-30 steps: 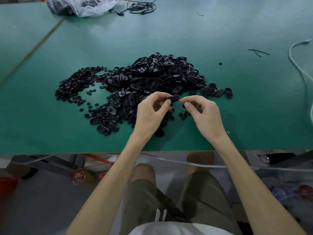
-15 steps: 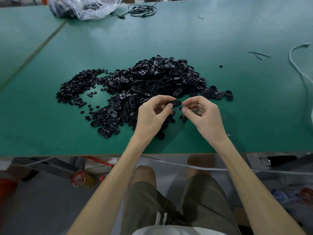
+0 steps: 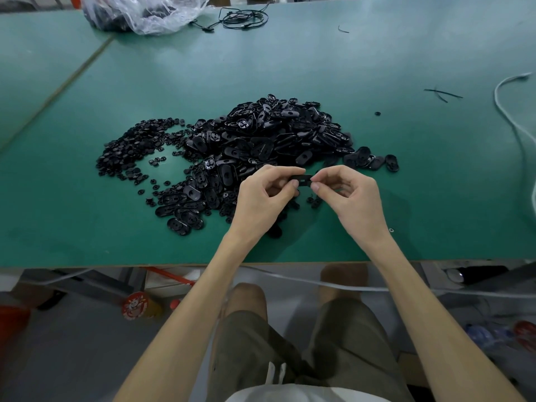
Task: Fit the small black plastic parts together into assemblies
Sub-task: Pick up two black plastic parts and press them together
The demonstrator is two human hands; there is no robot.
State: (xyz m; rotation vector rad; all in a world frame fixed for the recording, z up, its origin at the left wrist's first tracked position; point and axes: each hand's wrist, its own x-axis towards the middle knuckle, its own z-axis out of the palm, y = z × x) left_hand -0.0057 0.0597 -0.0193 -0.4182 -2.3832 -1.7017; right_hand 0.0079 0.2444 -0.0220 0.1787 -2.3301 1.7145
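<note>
Above green table, left hand and right hand pinch one black part between fingertips.

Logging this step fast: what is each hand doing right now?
Left hand: closed, pinching one end of the black oval part.
Right hand: closed, pinching the part's other end.

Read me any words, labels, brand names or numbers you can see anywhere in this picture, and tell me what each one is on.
No text can be read here.
Red and yellow round container under the table: a printed cartoon-like design, any lettering too blurred to read.
Black plastic parts in the pile: pale moulded marks on some, too small to read.
Clear plastic bag: no print visible.
</note>
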